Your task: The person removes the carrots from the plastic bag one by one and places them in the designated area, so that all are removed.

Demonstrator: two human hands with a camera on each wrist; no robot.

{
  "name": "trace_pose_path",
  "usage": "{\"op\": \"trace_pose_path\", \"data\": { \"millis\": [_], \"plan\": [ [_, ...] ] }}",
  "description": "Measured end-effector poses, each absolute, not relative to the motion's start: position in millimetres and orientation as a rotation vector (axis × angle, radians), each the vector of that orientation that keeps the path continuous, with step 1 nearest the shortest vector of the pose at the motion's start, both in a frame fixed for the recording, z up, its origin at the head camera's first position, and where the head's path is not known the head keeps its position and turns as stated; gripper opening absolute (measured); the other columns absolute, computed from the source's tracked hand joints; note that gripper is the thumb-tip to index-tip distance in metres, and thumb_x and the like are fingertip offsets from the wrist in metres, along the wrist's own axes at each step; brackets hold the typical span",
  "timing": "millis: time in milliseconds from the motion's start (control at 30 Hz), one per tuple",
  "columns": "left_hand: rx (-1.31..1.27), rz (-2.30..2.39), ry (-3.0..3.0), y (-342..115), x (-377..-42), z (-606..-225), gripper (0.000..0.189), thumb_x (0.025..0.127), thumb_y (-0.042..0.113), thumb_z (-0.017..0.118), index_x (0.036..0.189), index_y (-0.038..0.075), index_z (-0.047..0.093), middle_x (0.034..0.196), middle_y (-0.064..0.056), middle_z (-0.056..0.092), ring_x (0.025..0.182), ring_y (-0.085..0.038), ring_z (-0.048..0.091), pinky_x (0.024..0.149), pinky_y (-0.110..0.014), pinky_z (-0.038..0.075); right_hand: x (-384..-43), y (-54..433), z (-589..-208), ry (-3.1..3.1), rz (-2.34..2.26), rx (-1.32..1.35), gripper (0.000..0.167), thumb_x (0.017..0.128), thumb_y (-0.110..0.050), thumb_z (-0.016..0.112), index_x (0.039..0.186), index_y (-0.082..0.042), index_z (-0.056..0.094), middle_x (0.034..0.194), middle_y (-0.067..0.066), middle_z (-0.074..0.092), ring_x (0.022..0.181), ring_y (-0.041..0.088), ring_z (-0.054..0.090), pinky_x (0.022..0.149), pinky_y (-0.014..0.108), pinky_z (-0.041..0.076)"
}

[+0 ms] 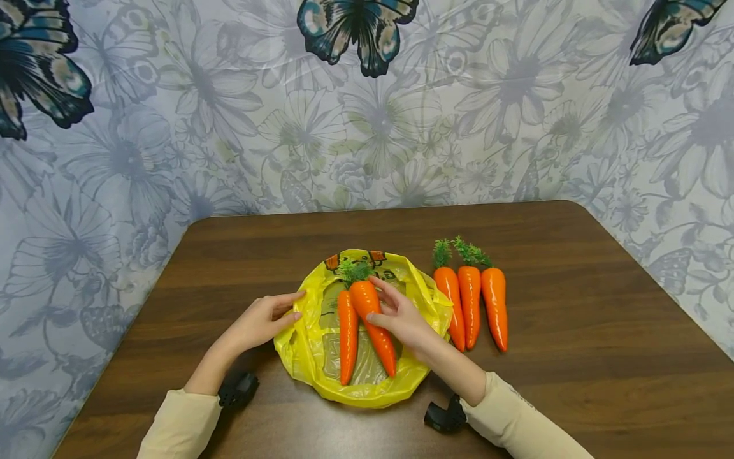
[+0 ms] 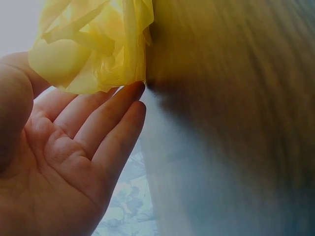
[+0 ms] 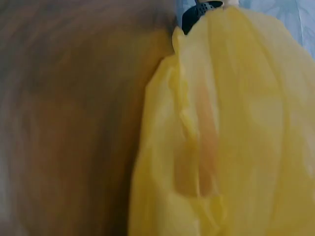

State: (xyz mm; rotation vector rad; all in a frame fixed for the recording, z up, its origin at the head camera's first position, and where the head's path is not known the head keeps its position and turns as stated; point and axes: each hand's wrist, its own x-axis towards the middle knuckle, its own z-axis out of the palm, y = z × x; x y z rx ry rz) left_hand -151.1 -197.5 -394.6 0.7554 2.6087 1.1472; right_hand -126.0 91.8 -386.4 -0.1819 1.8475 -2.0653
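A yellow plastic bag (image 1: 312,366) lies with its mouth rolled wide in the middle of the table. Two orange carrots with green tops are inside it: a slimmer one (image 1: 347,335) on the left and a thicker one (image 1: 381,344) slanting beside it. My right hand (image 1: 404,319) reaches over the bag's right rim and holds the thicker carrot near its top, thumb across it. At the left rim, my left hand (image 1: 265,322) touches the bag with thumb and fairly straight fingers. In the right wrist view the yellow plastic (image 3: 251,123) hides most of the right hand.
Three more carrots (image 1: 470,299) lie side by side just right of the bag, tops pointing away. The brown wooden table (image 1: 573,287) ends at a wall (image 1: 401,127) with flower and butterfly patterns. A black wrist device (image 1: 446,415) sits at the right cuff.
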Motion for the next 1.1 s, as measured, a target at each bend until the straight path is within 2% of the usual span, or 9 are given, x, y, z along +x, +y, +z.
{"op": "trace_pose_path", "data": {
  "millis": [267,733,1100],
  "plan": [
    [0.757,1.150,2.608,-195.9,-152.1,-396.2,0.044,0.093,0.011,0.059,0.132,-0.008,0.048,0.132,-0.022,0.048,0.116,-0.033,0.050,0.090,-0.042,0.044,-122.7,80.9,-390.7,1.736,-2.130,-0.168,0.068,0.087,0.009,0.055,0.147,-0.008,0.028,0.145,0.022,0.027,0.128,0.036,0.035,0.100,0.045,0.036],
    [0.775,1.155,2.603,-196.1,-150.7,-397.2,0.044,0.093,0.009,0.058,0.131,-0.010,0.048,0.131,-0.024,0.048,0.115,-0.034,0.050,0.090,-0.043,0.044,-119.2,76.8,-393.3,1.704,-2.121,-0.194,0.068,0.087,0.007,0.055,0.147,-0.007,0.027,0.145,0.023,0.027,0.128,0.035,0.036,0.099,0.043,0.037],
    [0.779,1.153,2.599,-197.5,-147.6,-395.7,0.044,0.094,0.010,0.058,0.131,-0.010,0.048,0.131,-0.025,0.048,0.116,-0.035,0.050,0.090,-0.043,0.044,-117.2,80.9,-380.8,1.725,-2.136,-0.203,0.068,0.089,0.007,0.054,0.148,-0.011,0.027,0.147,0.020,0.026,0.129,0.033,0.035,0.098,0.043,0.038]
  ]
}}
